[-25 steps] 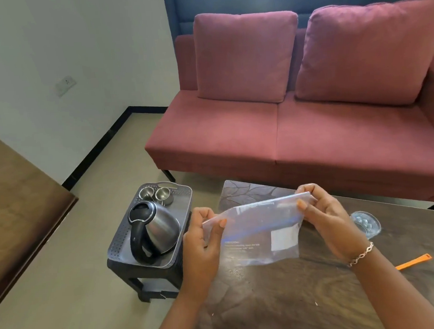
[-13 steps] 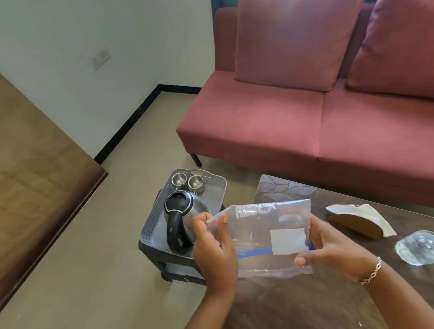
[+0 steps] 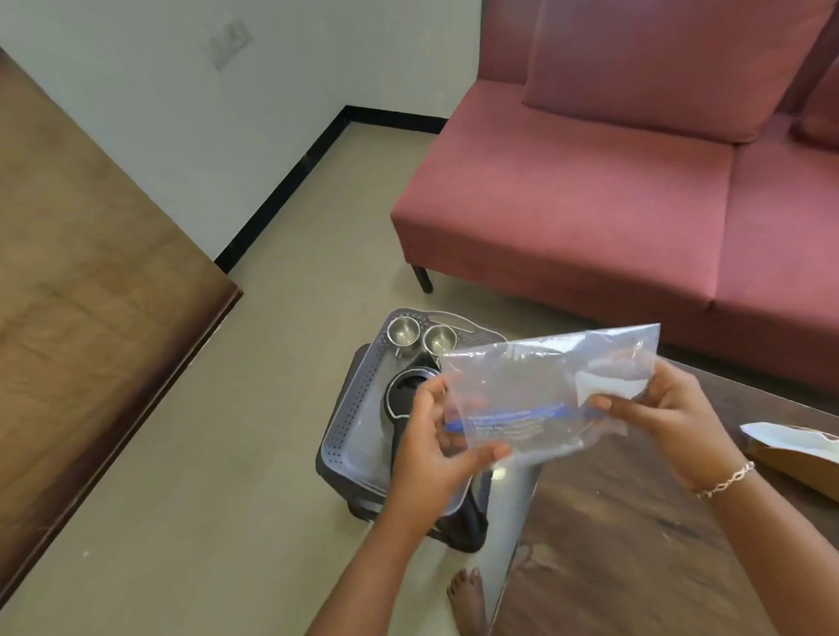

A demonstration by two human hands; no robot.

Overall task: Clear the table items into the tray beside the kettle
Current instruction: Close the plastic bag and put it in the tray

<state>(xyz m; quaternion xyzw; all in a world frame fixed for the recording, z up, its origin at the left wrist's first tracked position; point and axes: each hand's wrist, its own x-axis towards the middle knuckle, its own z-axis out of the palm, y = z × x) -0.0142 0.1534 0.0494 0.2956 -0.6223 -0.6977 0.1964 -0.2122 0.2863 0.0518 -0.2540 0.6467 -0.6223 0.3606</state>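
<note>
Pink sofa [image 3: 643, 212] fills the back right, brown wooden surface [image 3: 70, 285] at far left. Dark coffee table [image 3: 633, 525] lower right, brown paper envelope [image 3: 808, 450] lying on its right part. Off the table's left end a grey perforated tray [image 3: 345, 417] sits on a low dark stool [image 3: 363, 507]. The kettle [image 3: 406, 390] stands in the tray, with two small steel cups [image 3: 403, 332] side by side at the far end.

Task thing: clear zip bag [image 3: 545, 384] with a blue strip and white label, held up in the air, its left part over the tray and kettle. Can't tell if it touches either. The left hand [image 3: 428, 452] grips the lower left edge, thumb across the front, fingers behind. The right hand [image 3: 662, 413] pinches the right edge by the label, bracelet [image 3: 725, 480] on that wrist. Both hands are clamped on the bag.

Handling guess: thin film, very light, floppy, slick, not fragile. Looks empty or nearly so, contents unclear. It sags where unsupported, so an edge or the stiffer zip strip is the best hold, and one hand would likely do. Bare tray floor left of the kettle looks like the drop spot. Light film could slide off the rim.
</note>
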